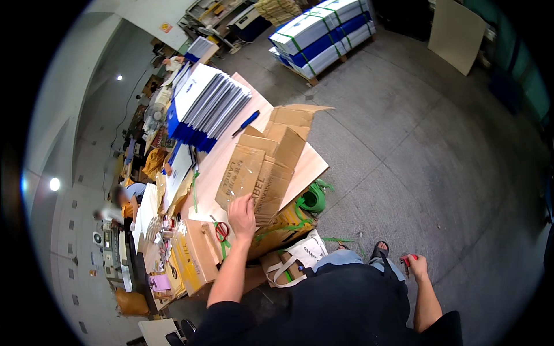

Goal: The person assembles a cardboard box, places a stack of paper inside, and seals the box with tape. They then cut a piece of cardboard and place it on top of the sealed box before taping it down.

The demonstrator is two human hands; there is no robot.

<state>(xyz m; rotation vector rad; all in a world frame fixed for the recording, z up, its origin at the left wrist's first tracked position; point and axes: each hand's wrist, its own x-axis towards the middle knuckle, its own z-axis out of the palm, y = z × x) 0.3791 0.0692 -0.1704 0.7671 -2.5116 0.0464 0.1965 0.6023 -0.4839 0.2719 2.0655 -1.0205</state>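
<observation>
With its fingers closed on the near edge, my left hand (242,218) grips a brown cardboard box (239,176) that lies partly flattened on the wooden table (306,173), its flaps sticking up and out. Out to the right, away from the table, my right hand (418,269) hangs low over the floor, wrapped round a small red-handled tool (408,259); its kind is not clear. Red-handled scissors (221,230) lie just left of my left hand. Beyond the box rests a blue and black cutter knife (247,123).
A tall stack of blue-and-white folded boards (208,104) stands at the table's far end. A taped carton (193,254), a roll of green strapping (313,199) and a white bag (306,251) crowd the near side. A strapped pallet stack (323,37) stands behind. A person works far left.
</observation>
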